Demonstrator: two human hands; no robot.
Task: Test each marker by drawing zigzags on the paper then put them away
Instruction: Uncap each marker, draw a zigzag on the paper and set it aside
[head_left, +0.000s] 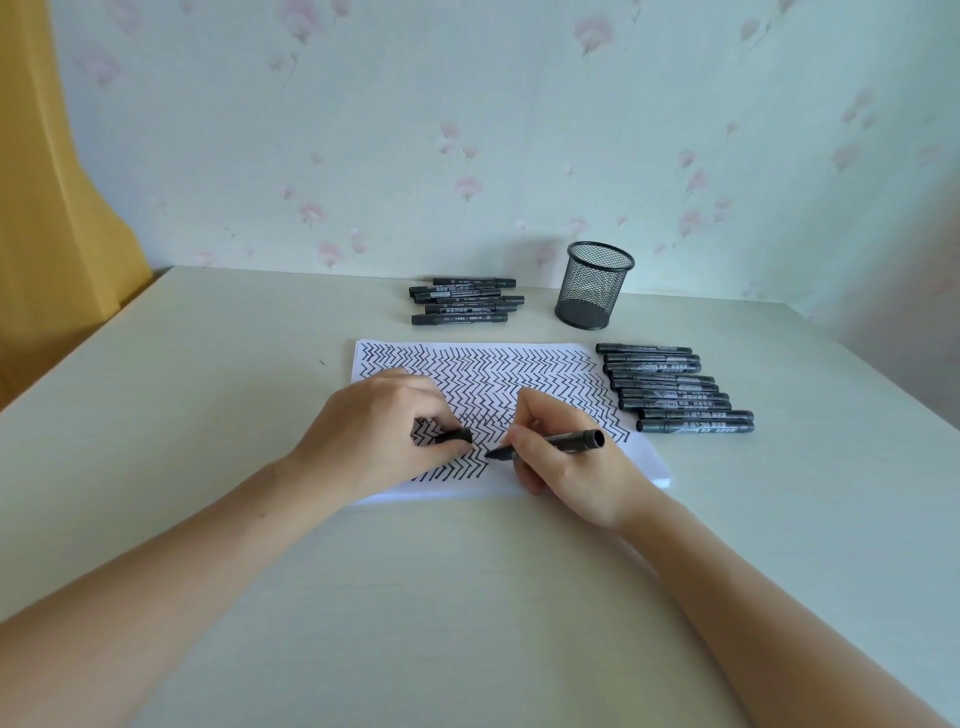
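Both bare forearms reach in from the lower corners and meet over the white sheet of paper (519, 364) covered in black zigzag lines, which lies flat at the middle of the pale counter (208, 415). The right hand (566, 462) rests its heel on the sheet's near edge, fingers curled, its grip clamped on a black uncapped marker (558, 442) that slants with the tip down at 9 o'clock, at or just above the paper, and the butt end up at 3 o'clock. The left hand (379, 431) lies palm down on the paper's left part, fingers bent, its grip pinched on a small black marker cap (454, 435), just beside the marker's tip. At 3 o'clock of the sheet, a row of black capped markers (675, 387) lies side by side on the counter. At 12 o'clock, near the wall, a second loose bunch of black markers (465, 300) lies, and to its right stands an upright black wire-mesh pen cup (592, 286), apart from both groups.
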